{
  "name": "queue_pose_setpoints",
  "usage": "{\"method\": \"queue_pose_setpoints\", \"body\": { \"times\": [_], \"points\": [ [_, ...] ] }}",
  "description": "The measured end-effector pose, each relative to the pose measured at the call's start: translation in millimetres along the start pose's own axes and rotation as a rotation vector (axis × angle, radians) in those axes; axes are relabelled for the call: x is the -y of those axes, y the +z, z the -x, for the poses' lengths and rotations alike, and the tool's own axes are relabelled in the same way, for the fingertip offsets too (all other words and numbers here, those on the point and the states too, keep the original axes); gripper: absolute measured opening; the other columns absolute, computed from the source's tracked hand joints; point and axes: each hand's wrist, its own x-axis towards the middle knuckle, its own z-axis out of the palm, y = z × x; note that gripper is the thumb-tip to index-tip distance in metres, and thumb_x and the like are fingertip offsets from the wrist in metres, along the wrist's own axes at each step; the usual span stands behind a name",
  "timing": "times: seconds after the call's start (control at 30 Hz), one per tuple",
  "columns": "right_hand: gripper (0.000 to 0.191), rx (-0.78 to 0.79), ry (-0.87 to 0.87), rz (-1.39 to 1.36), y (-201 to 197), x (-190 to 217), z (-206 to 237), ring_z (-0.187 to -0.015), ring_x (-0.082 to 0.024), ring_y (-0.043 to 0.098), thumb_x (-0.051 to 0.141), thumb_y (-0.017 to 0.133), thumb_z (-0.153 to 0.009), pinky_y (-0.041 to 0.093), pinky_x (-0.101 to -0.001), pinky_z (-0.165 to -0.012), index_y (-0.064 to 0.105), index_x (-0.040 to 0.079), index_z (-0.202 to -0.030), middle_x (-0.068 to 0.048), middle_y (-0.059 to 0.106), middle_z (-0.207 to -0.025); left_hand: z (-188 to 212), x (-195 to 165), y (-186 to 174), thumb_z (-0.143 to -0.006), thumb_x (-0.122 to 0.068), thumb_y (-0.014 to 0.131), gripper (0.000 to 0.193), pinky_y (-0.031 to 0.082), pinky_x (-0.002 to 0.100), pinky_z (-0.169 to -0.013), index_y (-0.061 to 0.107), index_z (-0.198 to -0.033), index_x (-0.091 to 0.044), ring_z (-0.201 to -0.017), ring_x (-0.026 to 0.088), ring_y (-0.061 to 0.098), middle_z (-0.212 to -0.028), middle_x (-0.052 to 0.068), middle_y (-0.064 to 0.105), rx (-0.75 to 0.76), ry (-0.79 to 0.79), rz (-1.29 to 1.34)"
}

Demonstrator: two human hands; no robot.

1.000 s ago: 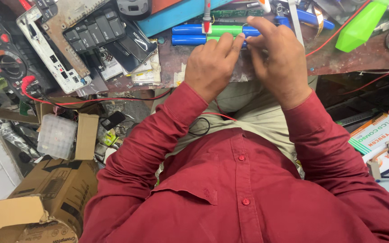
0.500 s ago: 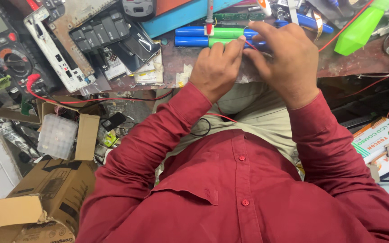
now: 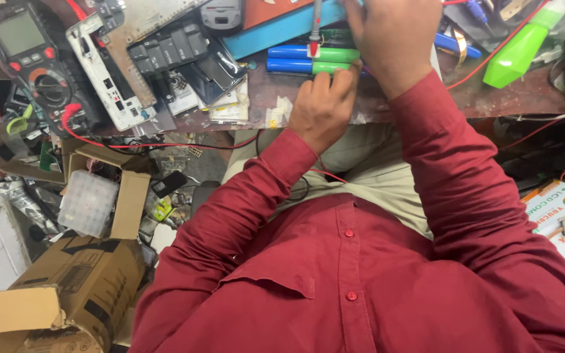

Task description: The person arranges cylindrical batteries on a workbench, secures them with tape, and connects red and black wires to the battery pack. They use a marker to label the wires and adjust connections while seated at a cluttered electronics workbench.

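Fingers (image 3: 335, 75) on 2 blue-green cells (image 3: 312, 60), clear plastic box (image 3: 87, 202) beside cardboard carton (image 3: 67, 287)

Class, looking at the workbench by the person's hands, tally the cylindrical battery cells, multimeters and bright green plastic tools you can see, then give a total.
Blue-and-green cylindrical cells: 2, by the left hand
Multimeter: 1
Bright green plastic tool: 1
Total: 4
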Motion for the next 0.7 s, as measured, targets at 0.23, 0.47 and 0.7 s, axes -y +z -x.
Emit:
{"method": "queue_pose_setpoints", "body": {
  "times": [0.23, 0.47, 0.7],
  "points": [
    [0.010, 0.017, -0.017, -0.453, -49, -4, 13, -0.079, -0.028, 0.067, 0.008, 0.076, -0.097, 0.050, -0.0392, -0.069, 0.075, 0.005, -0.106, -0.010, 0.071, -0.091, 1, 4, -2, -0.096, -0.010, 0.058, 0.047, 0.044, 0.036, -0.066, 0.061, -0.142, 0.001, -0.083, 0.021, 0.053, -0.101, 0.006, 0.052, 0.038, 0.001, 0.014],
    [0.022, 0.090, 0.131, -0.580, -83, 2, 32, -0.082, -0.022, 0.071, -0.007, 0.078, -0.095, 0.055, -0.0300, -0.072, 0.075, -0.004, -0.117, -0.013, 0.072, -0.105, 2, 6, -2, -0.096, -0.010, 0.058, 0.048, 0.043, 0.036, -0.068, 0.060, -0.143, 0.000, -0.083, 0.021, 0.052, -0.103, 0.005, 0.053, 0.025, 0.005, 0.050],
    [0.012, 0.132, 0.191, -0.624, -75, -1, 51, -0.092, -0.023, 0.070, 0.001, 0.083, -0.099, 0.055, -0.0305, -0.075, 0.075, 0.004, -0.107, -0.010, 0.069, -0.112, 3, 7, 1, -0.095, -0.011, 0.059, 0.048, 0.043, 0.036, -0.067, 0.061, -0.142, 0.000, -0.084, 0.021, 0.052, -0.103, 0.005, 0.053, 0.010, 0.000, 0.055]
  ]
}}
